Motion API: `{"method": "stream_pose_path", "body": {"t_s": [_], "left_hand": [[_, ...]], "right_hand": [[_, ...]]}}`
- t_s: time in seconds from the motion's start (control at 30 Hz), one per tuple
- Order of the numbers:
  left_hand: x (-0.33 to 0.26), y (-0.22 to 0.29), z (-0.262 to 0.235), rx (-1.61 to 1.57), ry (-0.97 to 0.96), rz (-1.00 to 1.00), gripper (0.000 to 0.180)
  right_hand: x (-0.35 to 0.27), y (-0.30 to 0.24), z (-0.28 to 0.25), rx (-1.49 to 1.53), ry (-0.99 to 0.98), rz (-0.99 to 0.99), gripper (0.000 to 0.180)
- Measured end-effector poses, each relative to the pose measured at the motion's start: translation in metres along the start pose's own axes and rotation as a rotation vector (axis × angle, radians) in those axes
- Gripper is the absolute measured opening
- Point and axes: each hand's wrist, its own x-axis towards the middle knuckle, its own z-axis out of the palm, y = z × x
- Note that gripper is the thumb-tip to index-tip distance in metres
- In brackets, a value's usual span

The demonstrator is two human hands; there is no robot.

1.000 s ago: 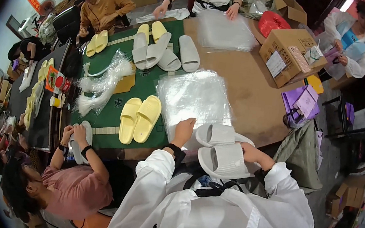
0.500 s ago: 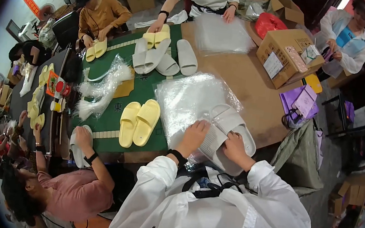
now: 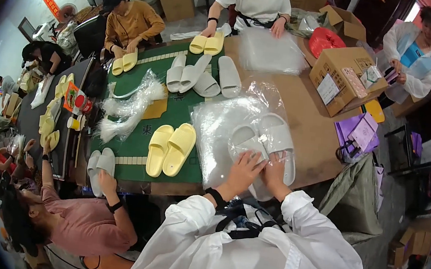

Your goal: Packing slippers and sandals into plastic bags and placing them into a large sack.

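A pair of light grey slippers lies at the table's near edge, toe ends away from me, under what looks like the clear film of a plastic bag point(image 3: 266, 96). My left hand point(image 3: 245, 172) grips the left grey slipper point(image 3: 247, 139) from above, its fingers bent over the slipper. Close beside it, my right hand point(image 3: 274, 176) holds the right grey slipper point(image 3: 279, 133), with its fingers on the footbed; the thumb is hidden. Beneath and to the left spreads a stack of clear plastic bags point(image 3: 213, 134). A pair of yellow slippers point(image 3: 180, 149) rests left of the stack.
Several grey slippers point(image 3: 228, 76) lie farther off, near a bundle of clear plastic point(image 3: 126, 106). A cardboard box point(image 3: 342, 78) and purple bags point(image 3: 357, 134) stand at the right. Co-workers sit around; one person's hand point(image 3: 107, 183) holds grey slippers at my left.
The grey slippers have shifted away from me and straightened, with both hands closer together. The co-worker at my left has a second grey slipper showing. The whole view has shifted slightly.
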Motion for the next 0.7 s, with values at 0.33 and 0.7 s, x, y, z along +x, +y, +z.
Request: {"method": "stream_pose_path", "body": {"t_s": [0.33,0.7], "left_hand": [[-0.006,-0.019,-0.002,0.054,0.046,-0.154,0.042],[0.012,0.002,-0.010,0.120,0.047,-0.116,0.043]], "right_hand": [[-0.009,0.014,-0.009,0.298,0.201,-0.019,0.024],[0.016,0.010,0.004,0.107,-0.008,-0.011,0.016]]}}
